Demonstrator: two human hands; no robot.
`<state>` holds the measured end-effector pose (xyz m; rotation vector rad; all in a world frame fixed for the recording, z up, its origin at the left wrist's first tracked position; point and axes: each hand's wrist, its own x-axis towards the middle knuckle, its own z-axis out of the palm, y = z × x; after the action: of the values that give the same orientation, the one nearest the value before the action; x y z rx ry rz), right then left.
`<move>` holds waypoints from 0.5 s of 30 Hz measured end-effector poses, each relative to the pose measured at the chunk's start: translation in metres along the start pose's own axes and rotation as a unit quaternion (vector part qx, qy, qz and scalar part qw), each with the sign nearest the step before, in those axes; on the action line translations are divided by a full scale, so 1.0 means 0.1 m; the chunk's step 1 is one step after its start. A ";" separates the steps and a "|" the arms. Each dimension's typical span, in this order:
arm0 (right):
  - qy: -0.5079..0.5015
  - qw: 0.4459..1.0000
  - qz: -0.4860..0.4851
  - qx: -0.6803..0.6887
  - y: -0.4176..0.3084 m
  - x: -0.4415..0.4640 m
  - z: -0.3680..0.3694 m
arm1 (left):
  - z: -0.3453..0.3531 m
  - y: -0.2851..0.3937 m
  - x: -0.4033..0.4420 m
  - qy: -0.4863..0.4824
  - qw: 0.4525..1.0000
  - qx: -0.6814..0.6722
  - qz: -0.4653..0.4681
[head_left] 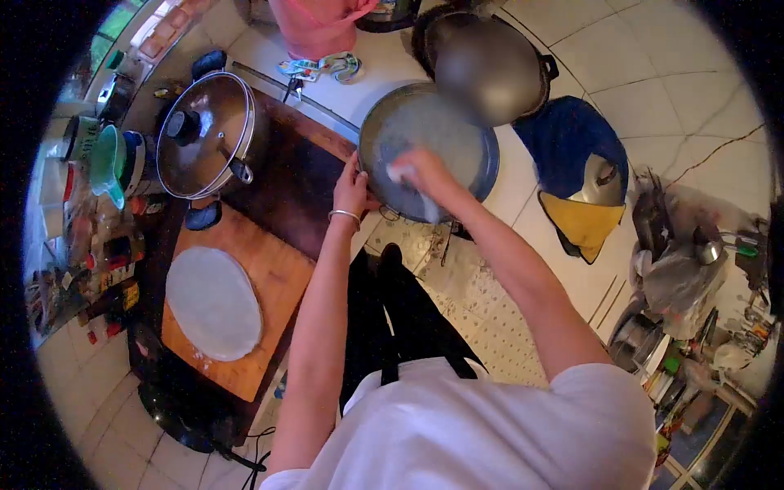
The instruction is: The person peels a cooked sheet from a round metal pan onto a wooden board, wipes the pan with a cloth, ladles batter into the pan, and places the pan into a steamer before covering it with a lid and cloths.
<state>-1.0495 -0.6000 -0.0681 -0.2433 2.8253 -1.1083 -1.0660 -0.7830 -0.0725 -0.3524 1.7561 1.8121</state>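
Note:
A wide, round, dark-rimmed pan (488,167) lies tilted at the counter's front edge, its inside pale and whitish. My left hand (351,192), with a bangle at the wrist, grips the left side of its rim. Inside the pan, my right hand (418,173) is closed around a small white wad (398,172); whether it is cloth, paper or dough I cannot tell. A flat round of rolled dough (214,304) rests on a wooden board (278,253) to the left, away from both hands.
A glass-lidded pot (204,135) stands at the back left. Beyond the pan are a dark wok (531,69), partly blurred, and a pink bag (314,28). A blue and yellow cloth (584,220) lies right, near stacked utensils (682,273).

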 end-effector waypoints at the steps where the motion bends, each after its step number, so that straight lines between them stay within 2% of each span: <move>1: -0.002 1.000 -0.001 -0.002 -0.04 -0.14 0.04 | -0.02 -0.12 0.08 0.015 0.998 0.038 0.042; 2: -0.046 0.998 -0.019 -0.037 -0.09 -0.31 0.11 | -0.02 -0.20 0.13 0.031 0.993 0.077 0.082; 3: -0.090 0.993 -0.033 -0.068 -0.10 -0.41 0.15 | -0.01 -0.17 0.08 0.031 0.994 0.077 0.078; 4: -0.092 0.993 -0.032 -0.067 -0.16 -0.28 0.20 | 0.02 -0.08 0.03 0.018 0.998 0.043 0.040; 6: 0.013 0.998 0.014 -0.052 -0.28 0.17 0.32 | 0.06 0.00 -0.03 0.007 1.000 0.009 0.001; 7: 0.013 0.999 0.010 -0.051 -0.20 0.35 0.27 | 0.05 0.00 0.02 0.011 0.999 0.040 0.008; 9: 0.062 0.996 0.071 0.002 -0.13 0.64 0.21 | 0.00 -0.03 0.02 0.019 0.997 0.076 0.016; 11: 0.092 0.980 0.105 0.140 0.04 0.50 0.02 | -0.01 -0.05 0.03 0.038 0.984 0.156 0.080; 13: 0.179 0.965 0.116 0.156 0.22 0.13 -0.30 | 0.08 0.17 -0.10 0.054 0.987 0.137 0.062; 14: 0.174 0.966 0.116 0.153 0.32 0.07 -0.41 | 0.10 0.21 -0.18 0.068 0.989 0.126 0.034; 15: 0.193 0.957 0.202 0.078 0.42 0.02 -0.48 | 0.09 0.09 -0.13 0.067 0.990 0.124 0.029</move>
<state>-1.0638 -0.5376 -0.0619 0.6006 2.8752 -1.3846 -1.0589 -0.7768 -0.0567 -0.3309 2.0785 1.6163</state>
